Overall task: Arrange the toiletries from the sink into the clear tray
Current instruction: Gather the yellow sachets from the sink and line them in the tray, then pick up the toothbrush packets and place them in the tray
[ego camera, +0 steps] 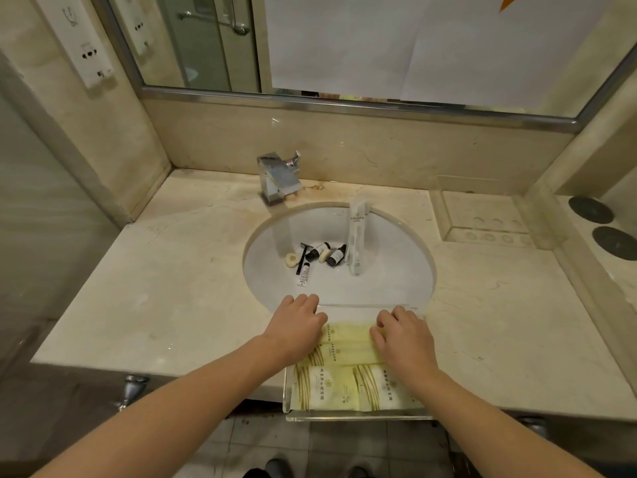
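A clear tray sits at the counter's front edge, overhanging it, with several pale yellow-white packets laid flat inside. My left hand rests at the tray's far left corner, fingers loosely bent over a packet's end. My right hand lies on the packets at the far right, fingers bent. In the white sink lie two dark small bottles, two round soaps, a black razor, a small white tube and a tall white packet leaning on the basin wall.
A chrome faucet stands behind the sink. A second clear tray sits at the back right of the marble counter, with two dark round coasters further right. A mirror and wall sockets are above.
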Motion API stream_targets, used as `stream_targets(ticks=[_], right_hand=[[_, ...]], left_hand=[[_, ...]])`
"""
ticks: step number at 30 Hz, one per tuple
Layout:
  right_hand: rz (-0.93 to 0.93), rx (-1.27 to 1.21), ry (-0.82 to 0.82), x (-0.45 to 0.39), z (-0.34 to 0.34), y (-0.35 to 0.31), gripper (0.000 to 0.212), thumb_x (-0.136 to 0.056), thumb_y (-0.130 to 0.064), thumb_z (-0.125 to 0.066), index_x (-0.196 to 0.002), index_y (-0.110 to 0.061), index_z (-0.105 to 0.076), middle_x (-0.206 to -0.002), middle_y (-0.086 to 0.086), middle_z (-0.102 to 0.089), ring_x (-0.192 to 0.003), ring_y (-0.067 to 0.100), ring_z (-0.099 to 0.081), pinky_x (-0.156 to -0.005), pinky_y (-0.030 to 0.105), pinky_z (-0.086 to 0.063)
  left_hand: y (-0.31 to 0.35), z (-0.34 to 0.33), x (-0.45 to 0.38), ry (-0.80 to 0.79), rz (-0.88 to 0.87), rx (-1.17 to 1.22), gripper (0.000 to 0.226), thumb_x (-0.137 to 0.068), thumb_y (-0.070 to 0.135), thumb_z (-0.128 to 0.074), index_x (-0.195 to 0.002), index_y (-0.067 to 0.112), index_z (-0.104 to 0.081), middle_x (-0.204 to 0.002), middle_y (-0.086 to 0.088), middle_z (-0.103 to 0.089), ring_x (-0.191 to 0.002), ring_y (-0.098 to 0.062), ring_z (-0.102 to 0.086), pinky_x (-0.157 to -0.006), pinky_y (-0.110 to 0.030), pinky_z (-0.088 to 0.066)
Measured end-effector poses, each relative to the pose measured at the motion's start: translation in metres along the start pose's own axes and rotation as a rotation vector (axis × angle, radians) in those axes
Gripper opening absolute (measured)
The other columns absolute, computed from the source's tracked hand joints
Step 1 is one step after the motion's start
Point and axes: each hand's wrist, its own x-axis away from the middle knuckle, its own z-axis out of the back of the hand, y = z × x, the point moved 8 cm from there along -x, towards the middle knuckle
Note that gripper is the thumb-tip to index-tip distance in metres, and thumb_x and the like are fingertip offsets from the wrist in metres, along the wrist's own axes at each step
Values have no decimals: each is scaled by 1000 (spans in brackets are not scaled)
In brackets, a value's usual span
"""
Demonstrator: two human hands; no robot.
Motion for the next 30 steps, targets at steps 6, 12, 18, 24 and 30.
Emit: stream_targets(ticks=[6, 12, 18, 24, 30], right_hand=[[8, 11, 7, -4, 5, -5, 12, -77, -25, -65, -73, -16, -58, -72, -2, -54, -64, 19, -49, -56, 33, -42], [-49, -112, 94, -26, 17, -4, 12, -81, -21, -64, -72, -16, -57, -67, -3, -54, -60, 18, -51, -46, 29, -39], [-219, -331, 37, -73, 16, 5, 11, -89, -21, -52, -80, -16, -56, -82, -2, -60, -72, 19, -56, -59, 38, -51], [-286, -462, -265, -122, -29, 14, 18, -90, -25, -54, -102, -18, -65, -113, 5, -55, -96, 22, -58, -83, 37, -50], [-293, -489, -448, -159, -72, 23, 36, -88, -27, -55, -123, -20, -59, -135, 8, -43, -117, 26, -51, -94, 31, -42]], left_hand=[[-7, 6, -3, 53, -7, 96, 26, -91, 31, -46, -103, 14, -62, -102, -5, -55, -95, -26, -52, -82, -37, -38], [-35, 22, -16, 160, 149, 332, 27, -92, 36, -49, -110, 19, -60, -105, 0, -57, -98, -21, -53, -87, -33, -39], [-64, 17, -47, 62, 291, 442, 26, -90, 35, -51, -110, 21, -59, -107, 0, -58, -100, -21, -57, -87, -34, -43], [-85, 1, -95, -31, 449, 699, 26, -88, 25, -55, -110, 12, -61, -107, -6, -61, -98, -23, -58, -88, -36, -48], [-95, -26, -144, -90, 556, 977, 25, -92, 17, -53, -115, 10, -59, -110, -9, -64, -94, -26, -59, -79, -26, -43]])
